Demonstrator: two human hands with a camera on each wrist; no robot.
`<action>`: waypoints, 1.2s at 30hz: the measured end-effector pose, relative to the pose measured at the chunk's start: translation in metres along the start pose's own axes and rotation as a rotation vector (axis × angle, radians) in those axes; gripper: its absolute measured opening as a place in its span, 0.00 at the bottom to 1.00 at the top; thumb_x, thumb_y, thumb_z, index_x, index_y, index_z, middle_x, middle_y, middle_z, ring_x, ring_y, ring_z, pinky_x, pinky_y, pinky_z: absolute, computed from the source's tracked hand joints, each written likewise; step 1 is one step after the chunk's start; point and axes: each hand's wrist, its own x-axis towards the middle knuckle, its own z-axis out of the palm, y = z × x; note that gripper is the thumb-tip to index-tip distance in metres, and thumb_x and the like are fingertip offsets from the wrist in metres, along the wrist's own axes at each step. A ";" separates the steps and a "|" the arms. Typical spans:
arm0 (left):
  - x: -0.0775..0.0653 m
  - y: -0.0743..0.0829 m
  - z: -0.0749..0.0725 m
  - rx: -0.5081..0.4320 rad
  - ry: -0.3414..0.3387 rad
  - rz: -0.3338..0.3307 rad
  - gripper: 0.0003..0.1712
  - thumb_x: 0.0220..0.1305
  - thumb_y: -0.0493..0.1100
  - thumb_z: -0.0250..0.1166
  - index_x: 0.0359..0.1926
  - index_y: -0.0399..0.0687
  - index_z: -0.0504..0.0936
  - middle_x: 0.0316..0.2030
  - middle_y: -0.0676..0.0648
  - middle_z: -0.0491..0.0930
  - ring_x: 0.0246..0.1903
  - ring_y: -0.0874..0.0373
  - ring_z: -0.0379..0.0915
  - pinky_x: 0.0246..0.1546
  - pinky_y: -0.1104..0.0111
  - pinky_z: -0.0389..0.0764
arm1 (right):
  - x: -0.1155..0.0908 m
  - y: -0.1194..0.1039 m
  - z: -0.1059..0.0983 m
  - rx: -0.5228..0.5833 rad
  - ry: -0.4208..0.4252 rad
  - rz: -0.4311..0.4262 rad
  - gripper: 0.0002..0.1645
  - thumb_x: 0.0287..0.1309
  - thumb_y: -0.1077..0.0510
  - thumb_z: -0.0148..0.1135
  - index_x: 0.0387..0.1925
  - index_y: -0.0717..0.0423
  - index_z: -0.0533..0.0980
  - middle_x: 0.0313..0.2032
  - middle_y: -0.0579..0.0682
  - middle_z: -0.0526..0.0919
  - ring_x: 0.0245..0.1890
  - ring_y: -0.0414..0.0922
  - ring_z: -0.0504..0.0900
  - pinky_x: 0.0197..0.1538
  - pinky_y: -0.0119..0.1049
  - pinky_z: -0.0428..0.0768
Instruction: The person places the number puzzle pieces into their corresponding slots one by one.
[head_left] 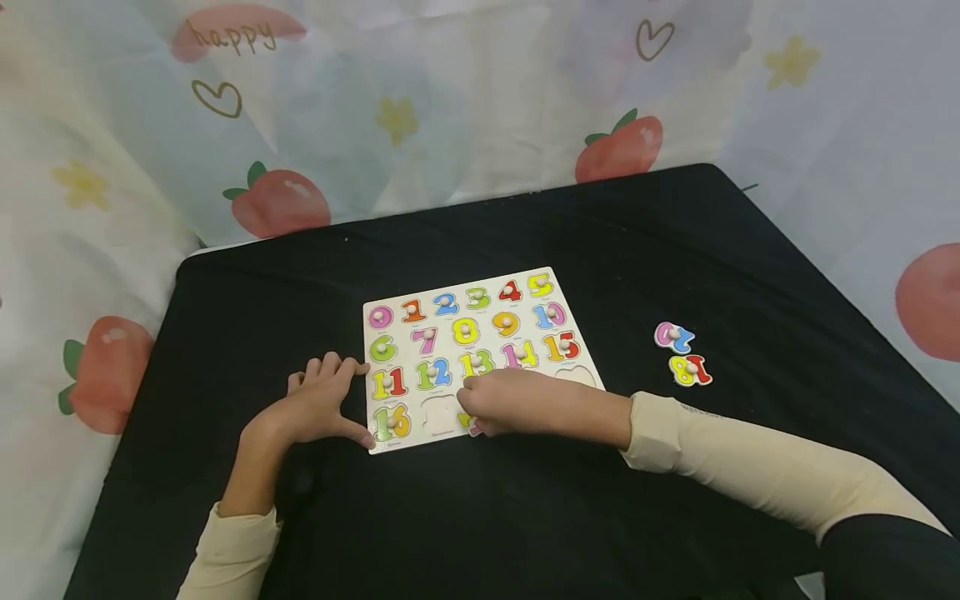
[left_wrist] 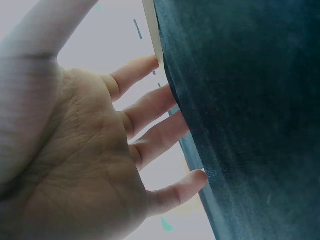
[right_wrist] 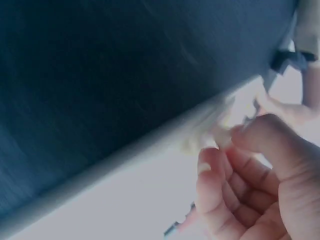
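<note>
A white number puzzle board (head_left: 405, 344) with knobbed, coloured number pieces lies on the black-covered table. My left hand (head_left: 318, 404) has its fingers spread at the board's left side, the thumb touching the near left corner and a fingertip at the edge. In the left wrist view, the palm and straight fingers of the left hand (left_wrist: 100, 145) show beside the board's rim. Over the board's near edge, my right hand (head_left: 517, 404) pinches a number puzzle piece (head_left: 471, 423), mostly hidden under the fingers; its digits cannot be read. The right wrist view shows the curled fingers (right_wrist: 212, 187), blurred around it.
Right of the board lie two loose pieces, a pink-and-blue one (head_left: 673, 337) and a yellow-and-red 18 (head_left: 690, 369). A vacant recess (head_left: 438, 414) shows beside the 16, and another recess (head_left: 576, 377) at the board's right. A printed curtain (head_left: 465, 100) hangs behind the table.
</note>
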 end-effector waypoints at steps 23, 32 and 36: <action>0.005 0.002 0.002 -0.012 -0.021 0.008 0.61 0.30 0.68 0.76 0.63 0.42 0.63 0.46 0.42 0.63 0.44 0.45 0.56 0.45 0.44 0.59 | 0.030 -0.008 0.019 -0.138 0.173 -0.073 0.25 0.46 0.47 0.73 0.45 0.55 0.79 0.36 0.45 0.79 0.37 0.37 0.77 0.35 0.21 0.70; 0.005 0.002 0.001 -0.008 -0.020 -0.003 0.61 0.29 0.67 0.77 0.63 0.43 0.62 0.46 0.42 0.63 0.45 0.46 0.55 0.46 0.45 0.59 | 0.028 -0.010 0.015 -0.146 0.164 -0.052 0.27 0.44 0.47 0.74 0.45 0.55 0.79 0.37 0.45 0.79 0.38 0.38 0.77 0.35 0.21 0.70; 0.002 -0.001 0.002 -0.009 -0.020 -0.012 0.61 0.28 0.67 0.77 0.62 0.43 0.63 0.46 0.42 0.63 0.44 0.46 0.55 0.44 0.47 0.59 | 0.026 -0.010 0.017 -0.168 0.180 -0.084 0.27 0.44 0.47 0.74 0.46 0.54 0.79 0.39 0.45 0.79 0.41 0.38 0.77 0.37 0.21 0.72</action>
